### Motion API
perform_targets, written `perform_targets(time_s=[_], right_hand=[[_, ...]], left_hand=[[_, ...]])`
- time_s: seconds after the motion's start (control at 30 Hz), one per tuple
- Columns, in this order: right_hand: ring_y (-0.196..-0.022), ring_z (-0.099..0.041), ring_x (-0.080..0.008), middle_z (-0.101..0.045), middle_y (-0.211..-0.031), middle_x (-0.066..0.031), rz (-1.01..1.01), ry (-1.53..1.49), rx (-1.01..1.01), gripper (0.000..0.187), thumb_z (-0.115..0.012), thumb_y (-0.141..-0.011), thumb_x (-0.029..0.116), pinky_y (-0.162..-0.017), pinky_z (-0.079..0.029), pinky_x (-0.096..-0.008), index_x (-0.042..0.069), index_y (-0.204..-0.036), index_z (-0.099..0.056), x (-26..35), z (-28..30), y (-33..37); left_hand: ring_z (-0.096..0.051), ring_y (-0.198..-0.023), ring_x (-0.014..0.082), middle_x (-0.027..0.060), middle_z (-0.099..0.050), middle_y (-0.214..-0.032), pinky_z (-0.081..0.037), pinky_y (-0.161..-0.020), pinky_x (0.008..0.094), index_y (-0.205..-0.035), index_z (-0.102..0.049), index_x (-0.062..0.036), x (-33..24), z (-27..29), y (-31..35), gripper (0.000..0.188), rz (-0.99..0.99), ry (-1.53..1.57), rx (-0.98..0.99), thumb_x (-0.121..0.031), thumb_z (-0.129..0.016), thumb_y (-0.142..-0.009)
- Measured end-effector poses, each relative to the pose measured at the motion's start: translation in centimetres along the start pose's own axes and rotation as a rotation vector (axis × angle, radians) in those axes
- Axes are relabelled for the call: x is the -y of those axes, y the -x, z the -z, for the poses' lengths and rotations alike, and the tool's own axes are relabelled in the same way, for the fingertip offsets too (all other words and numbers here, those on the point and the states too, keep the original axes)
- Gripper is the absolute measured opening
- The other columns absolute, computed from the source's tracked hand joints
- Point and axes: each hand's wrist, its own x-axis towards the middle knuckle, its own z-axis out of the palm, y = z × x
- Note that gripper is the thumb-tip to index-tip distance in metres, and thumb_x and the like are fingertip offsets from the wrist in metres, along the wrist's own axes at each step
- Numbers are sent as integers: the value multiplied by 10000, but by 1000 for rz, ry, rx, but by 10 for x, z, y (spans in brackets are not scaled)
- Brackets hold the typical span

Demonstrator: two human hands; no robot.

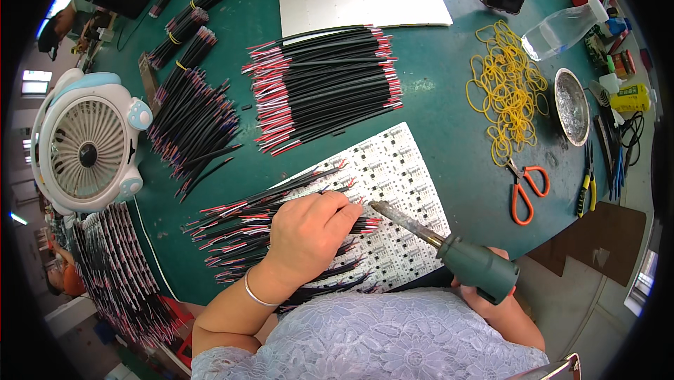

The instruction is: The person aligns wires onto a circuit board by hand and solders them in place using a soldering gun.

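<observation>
A white circuit board panel (pixel 400 173) lies on the table in front of me, with short black cables (pixel 239 229) laid across its left part. My left hand (pixel 309 229) rests over them, thumb and fingers pinched on the red-and-white wire ends of one cable. My right hand (pixel 484 304) grips a soldering iron (pixel 477 264) by its thick green handle. The iron's tip points left and is close beside my left fingertips, over the panel. Whether the tip touches a wire is too small to tell.
Beyond the panel lies a row of black cables (pixel 337 78), with a looser pile (pixel 193 124) to its left. A fan (pixel 88 148) stands at far left. Rightward are yellow rubber bands (pixel 509 85), a metal bowl (pixel 571 106), orange-handled scissors (pixel 523 190) and a plastic bottle (pixel 565 29).
</observation>
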Motion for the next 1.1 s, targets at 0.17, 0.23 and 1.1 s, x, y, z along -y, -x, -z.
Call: perform_targets(time_s=[0.17, 0.23, 1.1], right_hand=[[-644, -641, -165, -642, -764, -74, 59, -12, 41, 372, -584, -905, 346, -630, -492, -291, -12, -1007, -601, 3, 4, -3], [-686, -649, -244, -664, -825, -114, -67, -221, -20, 234, -661, -782, 179, -591, -506, -340, 8, -942, -649, 0, 3, 6], [-686, -646, -251, -602, -1144, -215, -213, -857, -289, 518, -594, -903, 216, -576, -539, -339, -47, -1318, -429, -8, -18, 44]], left_hand=[[-598, -663, 201, 26, -608, -807, -450, -537, 317, -875, -685, -106, 0, 1, -1, 201, -6, -8, -5, -43, -662, -685], [-597, -659, 201, 26, -606, -804, -450, -534, 317, -874, -685, -106, -1, 1, -1, 197, -11, -13, -11, -45, -661, -688], [-537, -598, 255, 51, -488, -734, -427, -516, 376, -985, -634, -102, -37, 10, 20, 473, 121, -98, 113, -56, -754, -529]])
